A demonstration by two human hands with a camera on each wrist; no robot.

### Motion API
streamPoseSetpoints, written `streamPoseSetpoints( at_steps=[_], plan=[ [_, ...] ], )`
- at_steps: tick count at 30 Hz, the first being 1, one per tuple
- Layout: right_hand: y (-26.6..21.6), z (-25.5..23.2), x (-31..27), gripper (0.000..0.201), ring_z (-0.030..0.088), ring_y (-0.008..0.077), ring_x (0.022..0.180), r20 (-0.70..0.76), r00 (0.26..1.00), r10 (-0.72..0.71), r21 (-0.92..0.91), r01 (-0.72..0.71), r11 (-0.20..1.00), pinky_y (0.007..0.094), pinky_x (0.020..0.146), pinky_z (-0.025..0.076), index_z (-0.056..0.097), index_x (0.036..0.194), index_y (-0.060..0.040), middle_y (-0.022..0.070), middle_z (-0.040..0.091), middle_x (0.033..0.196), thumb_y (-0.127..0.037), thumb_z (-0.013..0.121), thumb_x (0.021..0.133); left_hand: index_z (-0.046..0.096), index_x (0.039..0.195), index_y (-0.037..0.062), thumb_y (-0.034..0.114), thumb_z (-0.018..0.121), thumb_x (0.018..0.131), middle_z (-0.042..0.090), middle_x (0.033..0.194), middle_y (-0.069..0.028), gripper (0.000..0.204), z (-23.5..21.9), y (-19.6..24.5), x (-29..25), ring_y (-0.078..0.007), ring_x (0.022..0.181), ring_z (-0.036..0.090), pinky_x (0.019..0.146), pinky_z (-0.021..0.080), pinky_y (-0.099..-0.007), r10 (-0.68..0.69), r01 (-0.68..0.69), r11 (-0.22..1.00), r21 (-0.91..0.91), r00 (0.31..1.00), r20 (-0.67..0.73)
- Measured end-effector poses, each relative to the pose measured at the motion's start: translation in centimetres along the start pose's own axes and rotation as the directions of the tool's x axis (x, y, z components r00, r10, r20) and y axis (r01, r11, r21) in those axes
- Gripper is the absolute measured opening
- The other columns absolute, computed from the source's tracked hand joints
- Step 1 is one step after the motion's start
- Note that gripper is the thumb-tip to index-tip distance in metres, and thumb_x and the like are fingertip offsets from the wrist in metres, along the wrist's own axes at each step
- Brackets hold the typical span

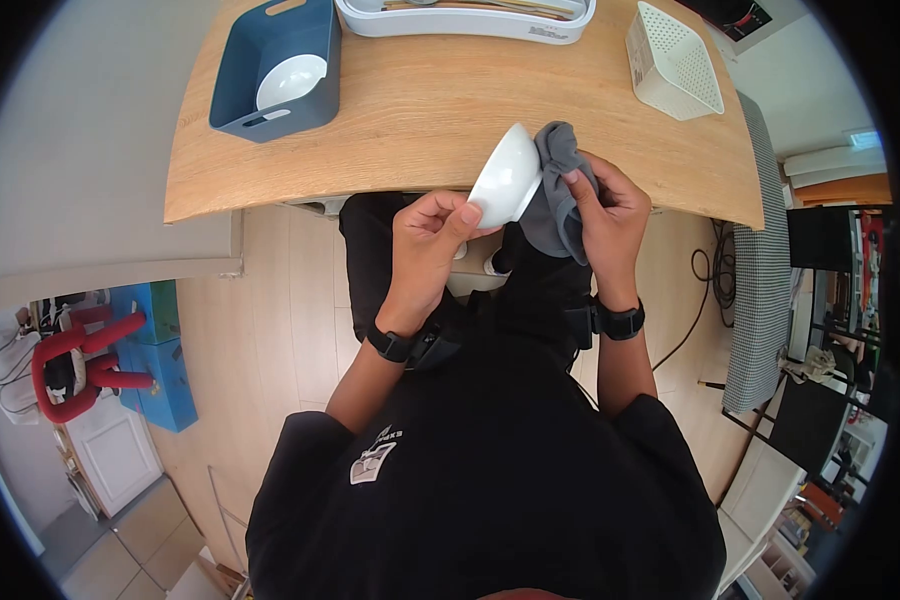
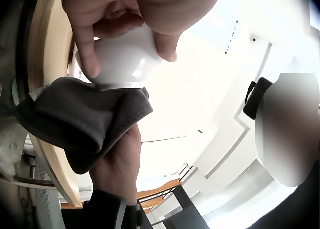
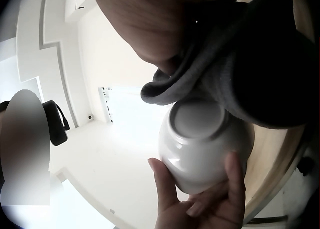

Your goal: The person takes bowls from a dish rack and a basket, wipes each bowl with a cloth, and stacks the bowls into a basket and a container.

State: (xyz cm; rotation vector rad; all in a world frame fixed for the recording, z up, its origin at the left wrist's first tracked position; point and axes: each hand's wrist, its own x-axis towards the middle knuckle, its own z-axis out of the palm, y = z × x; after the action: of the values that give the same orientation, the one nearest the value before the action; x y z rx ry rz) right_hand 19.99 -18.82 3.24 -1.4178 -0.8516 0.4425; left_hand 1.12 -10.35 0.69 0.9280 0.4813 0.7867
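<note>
A white bowl [image 1: 507,178] is tilted on its side above the table's front edge, and the left hand [image 1: 432,240] grips its rim with thumb and fingers. The right hand [image 1: 613,212] pinches a bunched grey cloth [image 1: 556,190] that touches the bowl's outer side by the foot. In the left wrist view, the cloth [image 2: 85,119] lies against the base of the bowl [image 2: 125,59]. The right wrist view has the foot ring of the bowl [image 3: 200,120] turned up beside the cloth [image 3: 210,79], with left-hand fingers on both sides of the bowl.
On the wooden table [image 1: 420,110], a blue bin [image 1: 228,85] at the left holds another white bowl [image 1: 292,82]. A white tray [image 1: 460,24] with long thin items stands at the back, a perforated cream basket [image 1: 670,62] at the right. The person's legs are beneath the table edge.
</note>
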Motion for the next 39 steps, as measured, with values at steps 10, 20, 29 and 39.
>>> streamPoseSetpoints(
  at_steps=[10, 20, 29, 39],
  plan=[
    [-0.8, -1.2, -0.3, 0.024, 0.066, 0.0092, 0.088, -0.028, 0.999, 0.026, 0.029, -0.025, 0.999, 0.024, 0.078, 0.053, 0.072, 0.115, 0.0042, 0.0065, 0.075, 0.099, -0.005, 0.073, 0.093, 0.061, 0.094, 0.0029, 0.029, 0.062, 0.103, 0.07, 0.111, -0.0134, 0.028, 0.1, 0.2, 0.8, -0.0232, 0.103, 0.069, 0.096, 0.057, -0.0468, -0.001, 0.002, 1.0, -0.016, 0.998, 0.061],
    [-0.1, -9.9, 3.1, 0.024, 0.066, 0.009, 0.085, -0.395, 0.919, -0.015, 0.008, 0.02, 1.0, 0.0222, 0.076, 0.053, 0.07, 0.119, 0.004, 0.0059, 0.073, 0.101, -0.012, 0.064, 0.101, 0.062, 0.097, 0.0005, 0.023, 0.064, 0.102, 0.066, 0.088, -0.005, 0.023, -2.2, 3.7, 2.1, -0.0058, 0.067, 0.056, 0.094, 0.06, -0.0426, 0.177, -0.186, 0.979, -0.079, 0.979, -0.106],
    [-1.9, -15.4, 5.6, 0.027, 0.069, 0.0149, 0.094, -0.58, 0.648, -0.494, -0.528, 0.163, 0.834, 0.0271, 0.085, 0.054, 0.07, 0.119, 0.0075, 0.0129, 0.075, 0.109, -0.007, 0.069, 0.096, 0.065, 0.101, 0.0003, 0.015, 0.064, 0.101, 0.056, 0.077, 0.0011, 0.015, -7.2, 11.5, 4.8, -0.0038, 0.059, 0.042, 0.094, 0.06, -0.0436, 0.471, -0.427, 0.879, 0.211, 0.848, -0.245],
    [6.4, -13.1, 7.0, 0.024, 0.072, 0.026, 0.105, -0.046, 0.935, -0.353, -0.828, 0.162, 0.537, 0.0321, 0.089, 0.054, 0.074, 0.117, -0.0092, 0.0114, 0.075, 0.115, -0.009, 0.069, 0.094, 0.073, 0.103, -0.0009, 0.016, 0.077, 0.093, 0.07, 0.084, -0.0038, 0.021, -13.0, 16.7, 8.8, -0.0078, 0.074, 0.063, 0.07, 0.049, -0.0213, 0.707, -0.326, 0.512, 0.795, 0.685, -0.174]
  ],
)
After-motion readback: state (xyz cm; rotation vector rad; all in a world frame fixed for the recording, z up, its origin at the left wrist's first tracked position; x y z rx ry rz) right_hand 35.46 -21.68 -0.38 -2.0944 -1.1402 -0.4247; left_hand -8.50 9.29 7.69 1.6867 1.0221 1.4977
